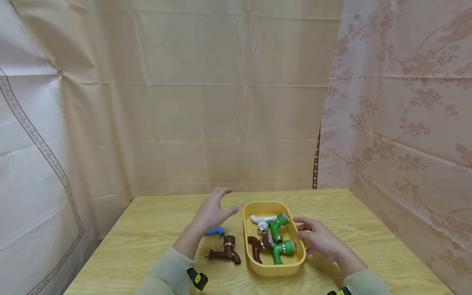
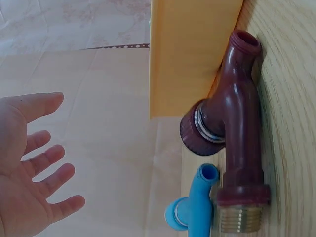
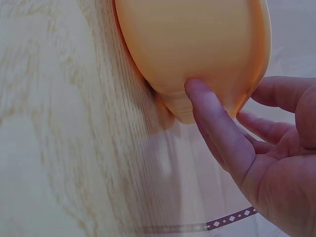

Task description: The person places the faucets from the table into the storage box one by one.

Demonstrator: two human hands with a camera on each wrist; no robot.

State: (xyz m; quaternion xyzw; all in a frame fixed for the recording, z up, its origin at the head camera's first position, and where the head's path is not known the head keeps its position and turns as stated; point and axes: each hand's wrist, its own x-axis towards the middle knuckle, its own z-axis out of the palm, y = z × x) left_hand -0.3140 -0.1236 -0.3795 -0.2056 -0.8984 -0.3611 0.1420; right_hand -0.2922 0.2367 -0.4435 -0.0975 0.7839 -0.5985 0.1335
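My left hand is held above the table to the left of a yellow plastic tub, its fingers spread with nothing between them. Below it lie a dark brown tap with a brass threaded end and a blue tap, partly hidden by the forearm in the head view. At the tub's right side is my right hand, its extended fingers right at the outer wall. Inside the tub lie a white tap, a brown tap, a green tap and another green tap.
The wood-grain table carries the tub near its middle. A beige curtain hangs behind it, with a flowered cloth on the right and a pale cloth on the left.
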